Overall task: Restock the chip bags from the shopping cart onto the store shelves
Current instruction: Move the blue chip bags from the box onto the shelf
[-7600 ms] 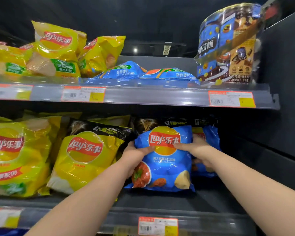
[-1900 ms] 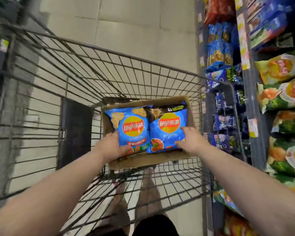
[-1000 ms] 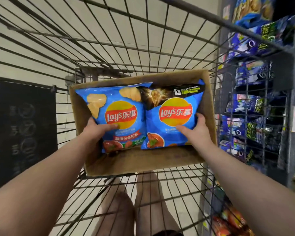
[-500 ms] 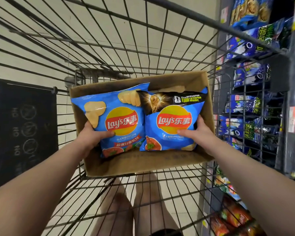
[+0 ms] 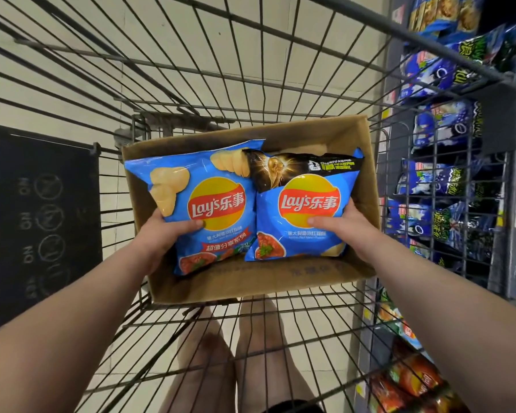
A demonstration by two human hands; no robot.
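Note:
Two blue Lay's chip bags are held over a cardboard box [image 5: 367,186] inside the wire shopping cart [image 5: 251,70]. My left hand [image 5: 158,236] grips the left edge of the larger blue bag [image 5: 209,186], thumb across its front. My right hand [image 5: 344,228] grips the right side of the smaller blue bag with a black top band [image 5: 304,204], thumb on its front. The two bags sit side by side, touching at their inner edges.
Store shelves [image 5: 459,174] packed with blue and dark snack bags stand close on the right, orange-red bags [image 5: 411,380] lower down. A dark panel [image 5: 39,219] with printed symbols hangs on the cart's left side. Bare legs show below through the cart's mesh.
Since a second ago both bags have risen slightly out of the box, held in my two hands. Earlier still I was at the shelf placing a blue bag.

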